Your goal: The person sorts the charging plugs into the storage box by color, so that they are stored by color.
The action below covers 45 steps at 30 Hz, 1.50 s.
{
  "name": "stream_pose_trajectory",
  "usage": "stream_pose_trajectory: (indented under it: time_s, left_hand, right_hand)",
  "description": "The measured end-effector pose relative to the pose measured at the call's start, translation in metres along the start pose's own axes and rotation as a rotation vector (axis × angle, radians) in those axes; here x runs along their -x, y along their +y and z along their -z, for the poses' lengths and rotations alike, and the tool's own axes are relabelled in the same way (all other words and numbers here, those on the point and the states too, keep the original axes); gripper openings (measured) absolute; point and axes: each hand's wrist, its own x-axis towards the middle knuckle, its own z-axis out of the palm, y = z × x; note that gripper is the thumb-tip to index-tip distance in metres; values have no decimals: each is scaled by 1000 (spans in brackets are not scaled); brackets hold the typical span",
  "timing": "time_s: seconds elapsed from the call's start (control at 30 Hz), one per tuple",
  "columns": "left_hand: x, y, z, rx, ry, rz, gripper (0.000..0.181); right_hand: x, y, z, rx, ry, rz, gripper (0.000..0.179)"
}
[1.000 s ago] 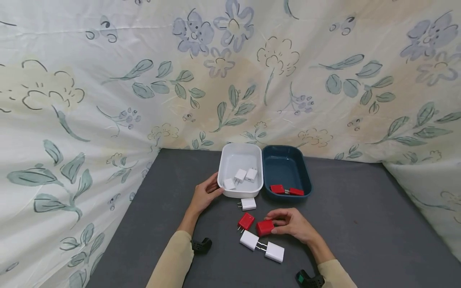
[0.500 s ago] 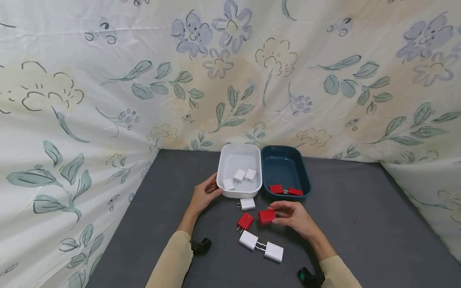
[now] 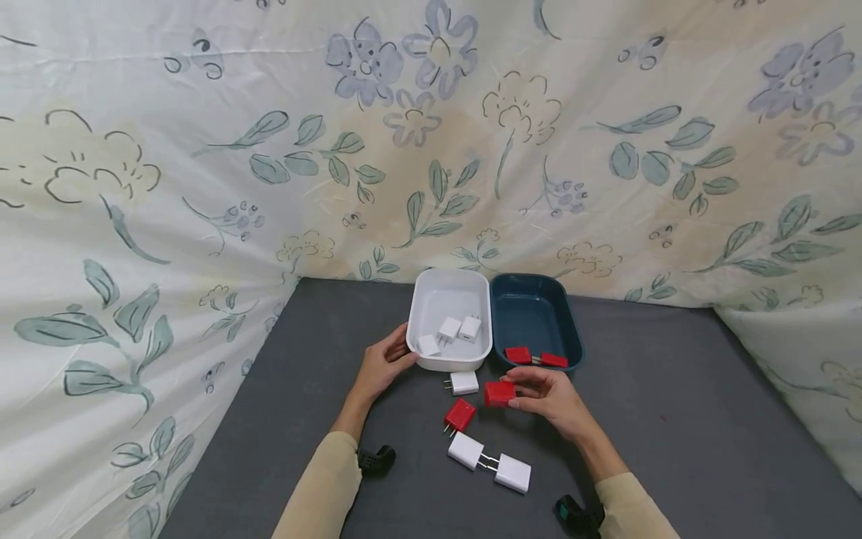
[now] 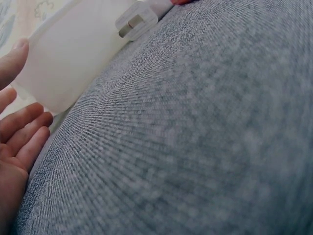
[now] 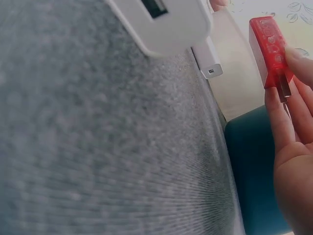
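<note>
My right hand pinches a red charger plug between thumb and fingers. In the right wrist view the red charger is off the table, its metal prongs pointing toward the palm. My left hand rests with relaxed fingers against the left side of a white bin, which holds several white chargers. Beside it stands a dark blue bin with two red chargers inside. On the table lie another red charger and a white charger just before the white bin.
Two white chargers lie prong to prong on the dark grey table, nearest the person. A flowered cloth hangs behind the table and along its sides. A black wrist device sits on each forearm.
My right hand has lifted the red charger and carried it away from the person, toward the dark blue bin. The left hand stays at the white bin.
</note>
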Motion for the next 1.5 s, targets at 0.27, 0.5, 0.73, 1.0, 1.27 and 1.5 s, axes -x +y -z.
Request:
stream_pose_trajectory:
  time_s: [0.27, 0.5, 0.73, 1.0, 1.27, 1.5]
  left_hand:
    - [1, 2, -1, -1, -2, -5, 65]
    - [2, 3, -1, -15, 10, -3, 65]
    - [2, 2, -2, -21, 7, 7, 65]
    - [1, 4, -1, -18, 2, 18, 65]
    - [0, 2, 0, -16, 5, 31, 66]
    - [1, 2, 0, -23, 5, 28, 67]
  right_hand:
    - [-3, -4, 0, 29, 49, -11, 51]
    - [-6, -14, -2, 24, 63, -9, 52]
    - [-14, -18, 1, -8, 111, 1, 49]
    - [-24, -26, 6, 81, 204, -8, 51]
    - [-31, -30, 8, 35, 283, 4, 53]
    - [-39, -28, 14, 40, 385, 31, 52]
